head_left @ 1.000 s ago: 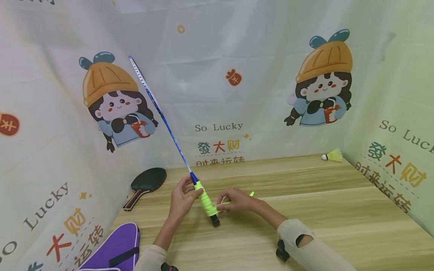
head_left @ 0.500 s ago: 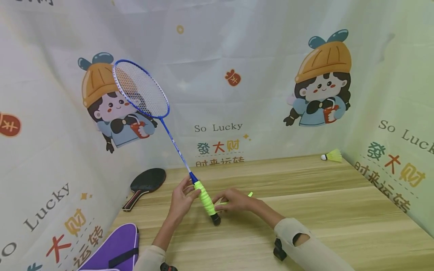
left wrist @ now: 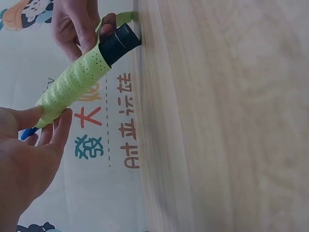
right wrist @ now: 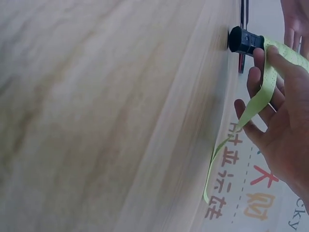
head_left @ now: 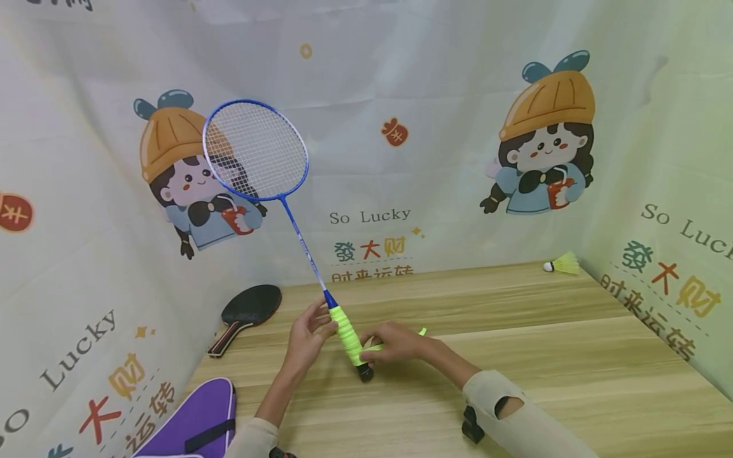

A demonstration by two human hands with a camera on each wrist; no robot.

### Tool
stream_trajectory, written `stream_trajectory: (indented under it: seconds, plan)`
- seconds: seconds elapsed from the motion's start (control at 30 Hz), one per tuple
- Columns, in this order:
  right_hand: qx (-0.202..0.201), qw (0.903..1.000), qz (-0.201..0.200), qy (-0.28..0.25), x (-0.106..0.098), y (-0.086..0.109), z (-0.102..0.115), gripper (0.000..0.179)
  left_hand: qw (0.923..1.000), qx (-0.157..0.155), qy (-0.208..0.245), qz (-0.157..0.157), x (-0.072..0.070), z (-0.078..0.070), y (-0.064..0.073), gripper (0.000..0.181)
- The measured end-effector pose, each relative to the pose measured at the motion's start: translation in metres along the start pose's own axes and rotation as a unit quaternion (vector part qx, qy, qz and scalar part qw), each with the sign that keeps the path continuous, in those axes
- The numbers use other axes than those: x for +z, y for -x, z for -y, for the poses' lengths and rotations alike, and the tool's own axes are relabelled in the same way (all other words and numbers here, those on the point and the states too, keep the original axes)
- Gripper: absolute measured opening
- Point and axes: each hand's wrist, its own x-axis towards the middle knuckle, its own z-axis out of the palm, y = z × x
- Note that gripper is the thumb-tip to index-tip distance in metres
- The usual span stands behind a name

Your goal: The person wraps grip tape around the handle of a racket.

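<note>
A blue-and-white badminton racket [head_left: 303, 245] slants up to the left, its strung face turned toward the head camera. My left hand [head_left: 307, 338] holds the upper end of its handle between thumb and fingers. Lime-green perforated overgrip tape [left wrist: 72, 82] wraps most of the handle in overlapping turns, while the black butt end [head_left: 365, 373] shows bare, low over the tabletop. Close to that end, my right hand [head_left: 396, 343] pinches the tape against the handle with its thumb. The loose tail of the tape [right wrist: 261, 103] runs across the right palm and trails down to the table.
A black table tennis bat [head_left: 252, 305] lies at the left on the wooden table [head_left: 515, 381]. In front of it is a purple case [head_left: 200, 407] with a black strap. A yellow shuttlecock [head_left: 562, 263] lies at the back right. Printed cloth walls [head_left: 446, 191] enclose the table.
The racket has rolled about its length, its head going from edge-on to face-on. My right hand has moved in against the handle, and the tape stretch between them has shortened.
</note>
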Motion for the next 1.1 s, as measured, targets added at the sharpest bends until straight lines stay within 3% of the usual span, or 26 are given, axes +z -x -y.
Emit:
stream_trajectory:
  seconds: [0.17,0.37,0.63,0.93,1.1]
  plan:
    - [0.006,0.9999,-0.01,0.005,0.001,0.001,0.002,0.027,0.9995,0.005,-0.031,-0.008,0.002,-0.002,0.0,0.059]
    - [0.013,0.9987,-0.048,0.009,0.003,0.002,0.004,0.027,0.9981,0.004,-0.055,-0.027,0.011,-0.005,-0.002,0.059]
    - [-0.008,0.9967,-0.072,0.036,0.006,0.003,0.009,0.03,0.9933,0.035,-0.089,-0.065,0.023,-0.003,-0.002,0.066]
    - [-0.005,0.9971,-0.023,-0.073,-0.006,0.016,-0.002,0.017,0.9903,0.058,-0.1,-0.078,0.022,-0.004,-0.002,0.065]
    - [-0.004,0.9965,-0.022,-0.08,-0.008,0.018,-0.003,0.014,0.992,0.061,-0.091,-0.062,0.022,-0.011,0.0,0.063]
